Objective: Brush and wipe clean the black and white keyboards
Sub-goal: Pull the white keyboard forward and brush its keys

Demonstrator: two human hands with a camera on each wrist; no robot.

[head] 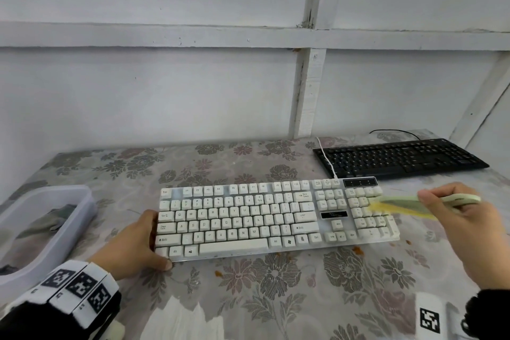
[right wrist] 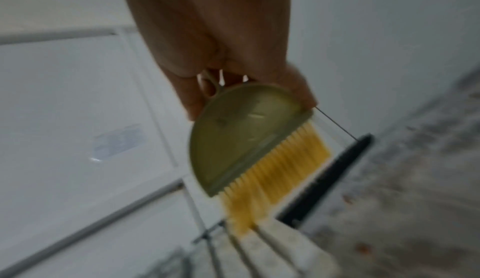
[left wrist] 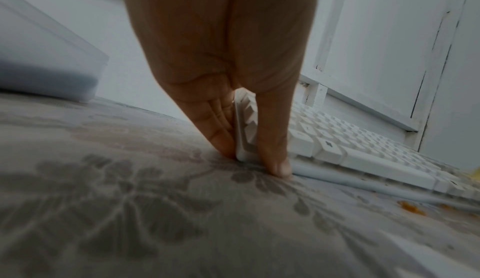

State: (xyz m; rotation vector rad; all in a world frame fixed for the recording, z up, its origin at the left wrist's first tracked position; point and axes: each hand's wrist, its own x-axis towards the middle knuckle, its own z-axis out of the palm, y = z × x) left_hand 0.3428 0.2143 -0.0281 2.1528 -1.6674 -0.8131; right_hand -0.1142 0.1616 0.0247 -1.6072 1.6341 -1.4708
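At nine o'clock a translucent tub point(head: 82, 196) holds a crumpled cloth point(head: 47, 219). The left hand point(head: 135, 240) clamps the white keyboard point(head: 248, 218), thumb and fingers pinching its left end. That board lies dead centre on the table point(head: 276, 298), long axis nine to three. The right hand point(head: 466, 229), nearer the number pad, grips a green brush point(head: 408, 203), yellow bristles on those keys. The black keyboard point(head: 400, 157) waits at one o'clock, untouched

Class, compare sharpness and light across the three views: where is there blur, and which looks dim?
Head view: evenly lit, key legends sharp, only the brush smeared. Left wrist view: dim, with soft tablecloth up close. Right wrist view: blurred throughout, bristles streaked.
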